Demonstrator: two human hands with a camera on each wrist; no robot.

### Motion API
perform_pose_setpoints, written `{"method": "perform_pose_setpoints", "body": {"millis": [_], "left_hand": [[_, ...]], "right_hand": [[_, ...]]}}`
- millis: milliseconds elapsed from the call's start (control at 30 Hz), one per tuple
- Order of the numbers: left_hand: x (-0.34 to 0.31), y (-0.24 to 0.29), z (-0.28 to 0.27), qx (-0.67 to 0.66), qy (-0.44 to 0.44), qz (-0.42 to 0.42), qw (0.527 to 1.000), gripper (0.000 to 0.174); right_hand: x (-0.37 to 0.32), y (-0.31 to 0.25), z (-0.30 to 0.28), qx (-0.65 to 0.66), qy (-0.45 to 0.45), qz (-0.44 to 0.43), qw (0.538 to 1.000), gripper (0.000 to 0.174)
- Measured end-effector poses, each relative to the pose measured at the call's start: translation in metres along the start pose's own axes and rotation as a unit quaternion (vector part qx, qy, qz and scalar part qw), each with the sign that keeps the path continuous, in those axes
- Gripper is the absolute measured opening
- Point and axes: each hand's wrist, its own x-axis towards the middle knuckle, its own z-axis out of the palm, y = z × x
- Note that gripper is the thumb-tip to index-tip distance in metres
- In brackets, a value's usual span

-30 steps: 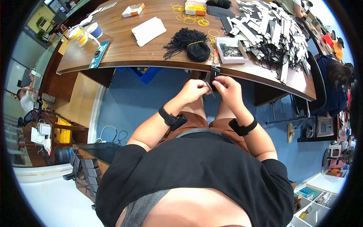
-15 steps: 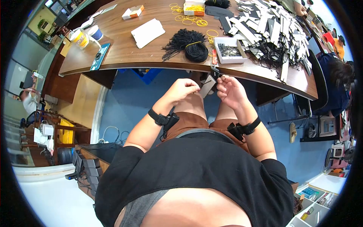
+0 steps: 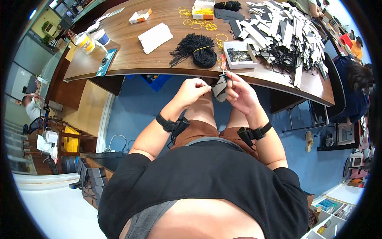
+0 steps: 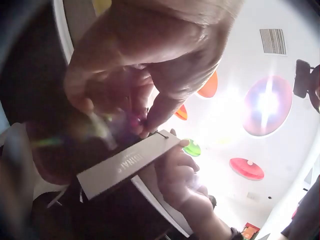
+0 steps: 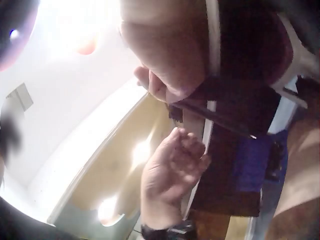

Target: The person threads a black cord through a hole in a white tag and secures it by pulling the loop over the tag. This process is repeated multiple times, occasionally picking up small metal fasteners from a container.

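Note:
A long pale hang tag [image 4: 130, 162] with printed lettering and a hole at one end has a thin black string [image 4: 161, 135] looped through it. The right hand [image 3: 243, 95] pinches the tag near its holed end, thumb and forefinger on the edge. In the head view the tag [image 3: 220, 89] hangs below the table's front edge, between the hands. To its left, the left hand [image 3: 193, 93] has its thumb and fingertips drawn together on the string's dark end. From the right wrist the tag [image 5: 217, 119] appears almost edge-on and dark.
On the table [image 3: 119, 47] lie a bundle of black strings [image 3: 203, 53], a white box [image 3: 240, 55] of small dark pieces, and a large heap of strung tags [image 3: 284, 34]. A small orange-handled tool [image 3: 223, 63] is at the front edge. Yellow rubber bands [image 3: 199, 24] lie farther back.
The hands were close together over the tag; the left has drawn away leftward. The tag has turned to show its pale face, and the right fingers have moved up toward the table edge.

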Motion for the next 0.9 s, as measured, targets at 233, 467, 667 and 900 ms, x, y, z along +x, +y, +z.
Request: {"method": "perform_pose_setpoints", "body": {"millis": [233, 467, 667, 900], "left_hand": [[0.001, -0.001, 0.017, -0.308, -0.044, -0.115, 0.943, 0.012], [-0.004, -0.003, 0.014, -0.366, -0.088, -0.198, 0.905, 0.019], [-0.014, 0.009, -0.007, -0.008, -0.088, -0.033, 0.996, 0.028], [-0.011, 0.0, 0.021, -0.154, -0.213, 0.078, 0.962, 0.038]], "right_hand": [[-0.013, 0.019, 0.039, -0.685, 0.083, -0.135, 0.711, 0.034], [-0.007, 0.027, 0.038, -0.822, 0.112, -0.252, 0.499, 0.021], [-0.009, 0.014, 0.051, -0.691, 0.145, -0.18, 0.685, 0.013], [-0.012, -0.014, 0.062, -0.721, 0.042, -0.197, 0.663, 0.009]]}}
